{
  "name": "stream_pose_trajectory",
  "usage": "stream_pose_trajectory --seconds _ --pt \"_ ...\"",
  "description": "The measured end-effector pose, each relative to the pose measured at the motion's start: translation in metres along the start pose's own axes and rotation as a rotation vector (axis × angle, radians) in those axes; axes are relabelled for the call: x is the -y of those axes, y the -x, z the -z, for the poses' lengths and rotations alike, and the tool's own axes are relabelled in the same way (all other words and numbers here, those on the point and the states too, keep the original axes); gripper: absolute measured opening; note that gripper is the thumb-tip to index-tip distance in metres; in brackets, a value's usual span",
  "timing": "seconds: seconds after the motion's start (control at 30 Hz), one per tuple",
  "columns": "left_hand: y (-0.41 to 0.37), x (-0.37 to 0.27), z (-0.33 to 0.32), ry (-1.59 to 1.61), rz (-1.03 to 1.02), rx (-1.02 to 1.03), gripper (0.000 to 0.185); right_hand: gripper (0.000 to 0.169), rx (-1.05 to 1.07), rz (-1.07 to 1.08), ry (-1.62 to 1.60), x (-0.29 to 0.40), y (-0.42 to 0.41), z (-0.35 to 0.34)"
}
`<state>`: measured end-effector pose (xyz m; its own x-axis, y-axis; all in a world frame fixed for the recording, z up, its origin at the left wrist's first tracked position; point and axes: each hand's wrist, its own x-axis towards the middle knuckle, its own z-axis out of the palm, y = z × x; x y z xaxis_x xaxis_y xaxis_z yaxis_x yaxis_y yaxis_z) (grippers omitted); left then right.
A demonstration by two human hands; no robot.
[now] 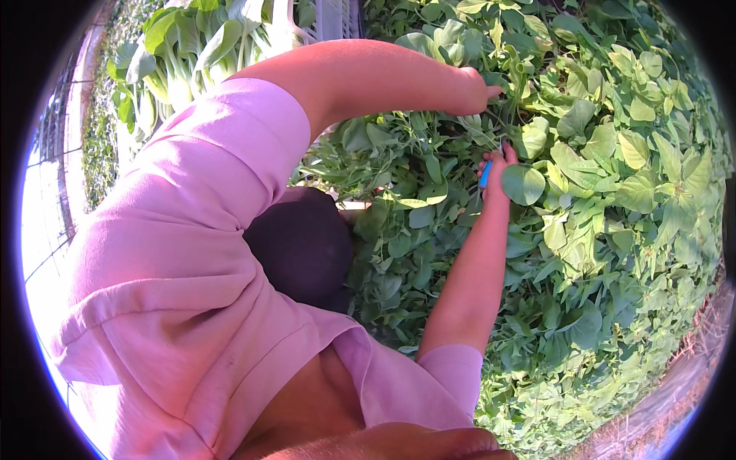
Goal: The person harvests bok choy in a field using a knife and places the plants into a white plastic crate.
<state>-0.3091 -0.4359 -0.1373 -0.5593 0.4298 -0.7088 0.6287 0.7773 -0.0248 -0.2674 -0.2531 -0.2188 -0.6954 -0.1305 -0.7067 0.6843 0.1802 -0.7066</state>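
Note:
My right hand (498, 169) is closed around the blue handle of a small hand tool (486, 174), low among leafy green plants (575, 167). Most of its working end is hidden by my fingers and the leaves. My left hand (480, 91) reaches into the same foliage, a short way above the right hand in the picture. One finger of it shows; the wrist and leaves hide the others, so what it holds cannot be made out. Thin stems and narrow leaves (480, 125) lie between the two hands.
Leafy greens with thick pale stalks, like bok choy (178, 80), are heaped at the upper left beside a pale plastic crate (336, 20). A wire fence (57, 138) stands at the far left. Dry ground (661, 397) borders the plants at lower right. A dark rounded shape (299, 247) is below my arm.

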Motion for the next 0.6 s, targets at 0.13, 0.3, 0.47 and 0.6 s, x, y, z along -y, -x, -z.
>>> stream_pose_trajectory --seconds 0.13,0.3,0.47,0.6 --pt "0.000 0.012 0.009 0.187 0.175 0.102 0.043 0.053 0.041 -0.025 0.009 -0.001 -0.007 0.004" --pt "-0.002 0.020 0.000 0.288 0.171 0.092 0.038 0.053 0.032 -0.049 -0.016 -0.004 -0.018 -0.003" --pt "-0.006 0.027 -0.007 0.302 0.137 0.091 0.039 0.039 0.041 -0.106 0.078 -0.003 -0.025 -0.004" --pt "-0.007 0.026 -0.007 0.283 0.120 0.092 0.041 0.028 0.020 -0.103 0.056 -0.002 -0.026 -0.012"
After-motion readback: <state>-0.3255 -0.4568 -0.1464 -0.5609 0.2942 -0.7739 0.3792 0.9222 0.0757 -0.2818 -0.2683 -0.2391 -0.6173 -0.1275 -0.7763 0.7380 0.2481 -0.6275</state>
